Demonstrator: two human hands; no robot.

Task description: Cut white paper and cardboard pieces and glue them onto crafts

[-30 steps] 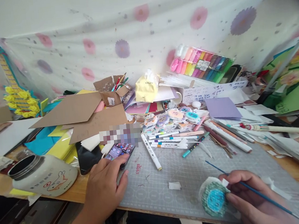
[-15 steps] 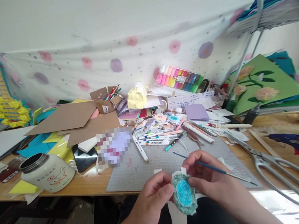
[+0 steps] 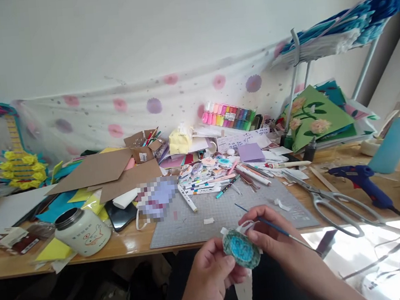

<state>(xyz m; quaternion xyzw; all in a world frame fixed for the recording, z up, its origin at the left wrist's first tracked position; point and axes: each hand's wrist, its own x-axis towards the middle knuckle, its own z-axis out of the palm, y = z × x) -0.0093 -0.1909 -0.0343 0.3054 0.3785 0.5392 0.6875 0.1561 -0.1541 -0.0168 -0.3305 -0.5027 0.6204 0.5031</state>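
Pinched between thumb and fingers of my left hand (image 3: 214,264) is a small oval craft piece (image 3: 242,249) with a bright blue middle and a fuzzy grey-green border. It is held tilted in front of my lap, below the table edge. My right hand (image 3: 270,233) is closed at its upper right, with thumb and forefinger by a loose white strip (image 3: 246,225) at the piece's edge. A thin blue paintbrush (image 3: 276,228) lies through the same hand, its far end pointing down right. A small white paper scrap (image 3: 208,221) lies on the grey cutting mat (image 3: 179,230) beyond.
Markers (image 3: 206,185) and paper cutouts cover the mat's back. Large scissors (image 3: 336,203), a blue glue gun (image 3: 360,181) and a light blue bottle (image 3: 395,143) stand or lie at right. To the left are a pale wide-mouthed jar (image 3: 82,233), a phone (image 3: 121,216) and brown cardboard (image 3: 91,163).
The oval piece has turned from upright to tilted sideways. The white strip now loops out from its top edge toward my right hand. The view has swung right.
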